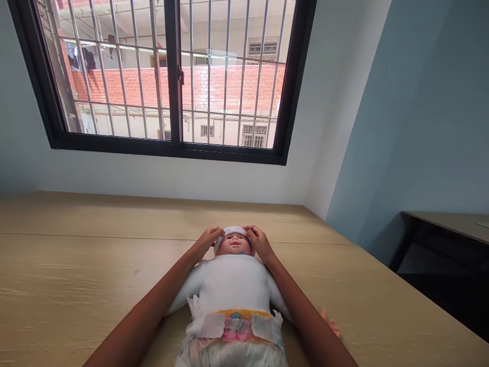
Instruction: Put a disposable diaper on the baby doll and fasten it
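A baby doll (235, 280) in a white top lies on its back, its head pointing away from me. On its head is a white cap (234, 231), pulled down to the forehead. My left hand (210, 238) pinches the cap's edge at the left side of the doll's face. At the right side, my right hand (259, 239) has its fingers curled on the cap's edge. A diaper (237, 329) with a colourful front panel is fastened round the doll's waist. My forearms pass over the doll's arms and partly hide them.
The doll lies on a light wooden table (95, 275), whose right edge runs diagonally. Behind it is a wall with a barred, black-framed window (175, 151). A dark desk (451, 224) stands at the right.
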Tool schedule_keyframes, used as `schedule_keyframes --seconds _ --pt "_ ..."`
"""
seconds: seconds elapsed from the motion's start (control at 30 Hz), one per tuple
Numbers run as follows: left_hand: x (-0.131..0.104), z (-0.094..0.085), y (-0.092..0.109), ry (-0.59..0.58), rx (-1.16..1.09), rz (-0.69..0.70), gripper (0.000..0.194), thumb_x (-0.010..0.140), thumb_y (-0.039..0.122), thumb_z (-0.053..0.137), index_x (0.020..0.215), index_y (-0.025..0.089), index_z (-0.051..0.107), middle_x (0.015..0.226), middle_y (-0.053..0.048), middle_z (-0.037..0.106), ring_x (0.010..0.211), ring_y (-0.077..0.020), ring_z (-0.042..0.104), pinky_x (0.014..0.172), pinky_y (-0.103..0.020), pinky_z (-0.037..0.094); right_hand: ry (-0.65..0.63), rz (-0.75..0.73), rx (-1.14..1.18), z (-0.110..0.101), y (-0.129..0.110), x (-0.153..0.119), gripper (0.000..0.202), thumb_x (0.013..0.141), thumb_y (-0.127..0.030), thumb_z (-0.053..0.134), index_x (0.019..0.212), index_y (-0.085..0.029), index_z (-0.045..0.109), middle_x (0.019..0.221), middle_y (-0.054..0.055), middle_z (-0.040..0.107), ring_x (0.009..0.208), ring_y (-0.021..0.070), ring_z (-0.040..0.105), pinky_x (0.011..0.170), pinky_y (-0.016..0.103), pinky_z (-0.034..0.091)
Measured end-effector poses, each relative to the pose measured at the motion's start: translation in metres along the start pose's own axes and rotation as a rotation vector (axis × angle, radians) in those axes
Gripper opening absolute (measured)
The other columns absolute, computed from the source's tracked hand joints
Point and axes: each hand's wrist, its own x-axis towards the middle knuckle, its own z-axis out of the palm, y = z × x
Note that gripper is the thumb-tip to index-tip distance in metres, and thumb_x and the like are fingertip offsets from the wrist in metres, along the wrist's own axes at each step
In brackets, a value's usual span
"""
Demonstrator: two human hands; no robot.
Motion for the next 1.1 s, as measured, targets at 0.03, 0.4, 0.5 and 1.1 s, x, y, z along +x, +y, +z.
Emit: schedule_keyframes --seconds 0.03,0.4,0.5,1.1 --pt "0.000 0.000 0.000 -0.003 -0.016 0.003 0.022 0.065 0.037 0.056 0.061 0.018 0.046 0.062 0.003 0.043 0.062 -0.0120 0.042 0.054 -0.022 0.031 -0.002 0.002 -0.002 0.000 0.000 0.000 0.021 0.064 -0.033 0.055 0.075 -0.018 0.064 0.077 0.003 0.064 0.080 0.0191 0.056 0.075 0.030 0.043" --pt "-0.001 -0.002 0.002 -0.002 -0.247 0.071 0.033 0.055 0.024 0.068 0.076 0.020 0.043 0.070 0.006 0.046 0.061 -0.0073 0.043 0.054 -0.019 0.030 0.031 -0.003 -0.011 -0.002 0.001 0.001 0.021 0.063 -0.031 0.057 0.076 -0.017 0.065 0.076 0.003 0.065 0.077 0.0185 0.057 0.073 0.029 0.044" --pt "-0.001 -0.002 0.001 -0.010 -0.280 0.092 0.035 0.054 0.022 0.070 0.077 0.021 0.044 0.070 0.006 0.048 0.061 -0.0074 0.045 0.057 -0.019 0.033 0.073 -0.014 -0.028 -0.003 0.004 0.002 0.022 0.062 -0.029 0.058 0.079 -0.017 0.065 0.075 0.002 0.064 0.074 0.0175 0.056 0.071 0.029 0.043" --pt "-0.002 -0.003 -0.001 0.102 -0.028 0.028 0.031 0.061 0.043 0.069 0.076 0.018 0.059 0.076 -0.002 0.060 0.077 -0.0174 0.055 0.061 -0.024 0.042 0.112 0.003 -0.080 -0.005 0.011 0.004 0.020 0.065 -0.036 0.056 0.075 -0.019 0.061 0.075 0.004 0.064 0.077 0.0195 0.056 0.070 0.029 0.044"
